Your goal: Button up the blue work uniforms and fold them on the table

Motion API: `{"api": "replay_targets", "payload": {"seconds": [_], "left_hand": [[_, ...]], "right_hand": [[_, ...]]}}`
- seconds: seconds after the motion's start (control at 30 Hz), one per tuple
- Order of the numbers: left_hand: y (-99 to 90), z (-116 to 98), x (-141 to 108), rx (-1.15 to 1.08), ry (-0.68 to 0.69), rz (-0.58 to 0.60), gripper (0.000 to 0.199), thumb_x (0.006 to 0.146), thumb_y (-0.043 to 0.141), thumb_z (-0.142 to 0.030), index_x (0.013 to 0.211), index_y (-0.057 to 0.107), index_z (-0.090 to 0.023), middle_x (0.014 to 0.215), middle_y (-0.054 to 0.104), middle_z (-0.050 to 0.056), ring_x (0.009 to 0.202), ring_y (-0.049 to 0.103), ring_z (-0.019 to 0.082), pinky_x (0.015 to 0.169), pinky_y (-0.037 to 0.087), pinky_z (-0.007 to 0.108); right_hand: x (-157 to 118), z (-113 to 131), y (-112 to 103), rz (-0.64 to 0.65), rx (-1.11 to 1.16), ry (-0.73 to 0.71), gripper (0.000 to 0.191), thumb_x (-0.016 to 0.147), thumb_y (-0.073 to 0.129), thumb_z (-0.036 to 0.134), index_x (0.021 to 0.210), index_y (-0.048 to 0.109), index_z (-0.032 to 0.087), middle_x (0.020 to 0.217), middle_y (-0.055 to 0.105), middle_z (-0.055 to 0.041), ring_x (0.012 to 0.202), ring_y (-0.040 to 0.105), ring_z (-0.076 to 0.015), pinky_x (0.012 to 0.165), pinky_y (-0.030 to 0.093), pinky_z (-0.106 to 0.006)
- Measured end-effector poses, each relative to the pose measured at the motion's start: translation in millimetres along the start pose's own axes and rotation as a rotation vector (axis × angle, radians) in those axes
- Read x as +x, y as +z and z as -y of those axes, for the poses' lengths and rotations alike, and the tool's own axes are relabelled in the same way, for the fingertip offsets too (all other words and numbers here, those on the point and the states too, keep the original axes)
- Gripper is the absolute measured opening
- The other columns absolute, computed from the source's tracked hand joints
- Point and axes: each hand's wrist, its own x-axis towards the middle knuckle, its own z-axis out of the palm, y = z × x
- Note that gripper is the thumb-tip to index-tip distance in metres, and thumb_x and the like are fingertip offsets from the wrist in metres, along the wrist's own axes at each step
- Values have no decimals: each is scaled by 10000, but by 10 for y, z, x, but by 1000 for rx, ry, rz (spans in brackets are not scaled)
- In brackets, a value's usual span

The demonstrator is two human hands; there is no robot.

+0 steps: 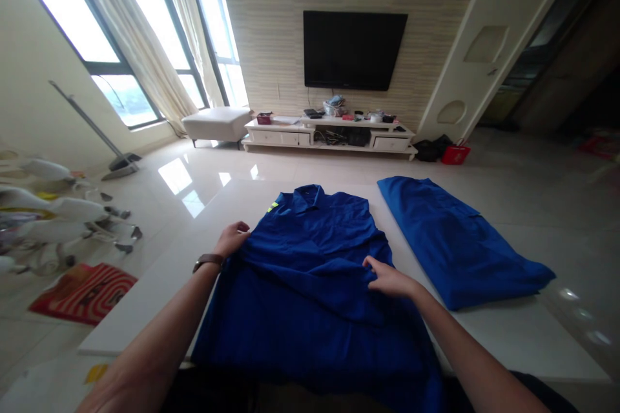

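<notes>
A blue long shirt (pixel 310 310) with a collar lies spread on the white table, its collar at the far end and its lower part hanging over the near edge. Yellow-green reflective strips show at its far left shoulder. My left hand (pixel 233 239), with a brown band on the wrist, is closed at the shirt's left edge, fingers curled onto the cloth. On the right side of the shirt, my right hand (pixel 387 277) rests with thumb and forefinger apart over the fabric. Creases run across the cloth between both hands. The sleeves are hard to make out.
A folded blue garment (pixel 460 242) lies on the table's (pixel 527 342) right side. Left on the floor are a red bag (pixel 87 293) and white wheeled chair parts (pixel 62 213). A low TV cabinet (pixel 281 137) and a white bench (pixel 217 122) stand beyond.
</notes>
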Motion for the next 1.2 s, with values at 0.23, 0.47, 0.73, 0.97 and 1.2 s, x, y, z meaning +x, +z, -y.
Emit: {"api": "replay_targets", "payload": {"seconds": [0.23, 0.47, 0.73, 0.97, 1.2], "left_hand": [[413, -582, 651, -4, 26, -66, 452, 932, 532, -458, 1240, 606, -135, 1270, 679, 193, 1182, 642, 290, 962, 500, 362], [417, -547, 1059, 39, -116, -146, 372, 993, 360, -368, 1111, 652, -170, 1134, 720, 203, 1091, 683, 323, 868, 519, 404], [245, -327, 930, 120, -63, -245, 512, 972, 404, -380, 1410, 499, -134, 1394, 568, 224, 1299, 535, 363, 1030, 465, 486], [542, -338, 437, 221, 411, -120, 629, 976, 412, -403, 1560, 329, -185, 1625, 350, 130, 1497, 313, 318, 1202, 303, 487], [763, -307, 550, 177, 286, 86, 718, 995, 352, -484, 1636, 99, -285, 1678, 244, 95, 1522, 215, 423, 1181, 167, 689]], "right_hand": [[-131, 219, -127, -13, 381, -30, 399, 655, 568, 175, 1044, 495, 231, 851, 600, 40, 607, 507, -96, 540, 372, -195], [-174, 219, -203, 48, 405, -90, 562, 658, 773, 256, 1176, 555, 236, 997, 656, 2, 855, 633, -164, 711, 490, -232], [36, -204, -259, -131, -21, 214, 487, 698, 767, 258, 1121, 526, 235, 785, 601, 37, 558, 550, -126, 539, 408, -236], [94, -372, -284, -159, -326, 224, 350, 618, 706, 63, 892, 565, 228, 757, 608, 26, 636, 592, -159, 576, 375, -245], [46, -381, -306, -174, -403, 283, 433, 602, 736, 112, 986, 576, 232, 824, 648, -4, 716, 648, -222, 627, 434, -296]]}}
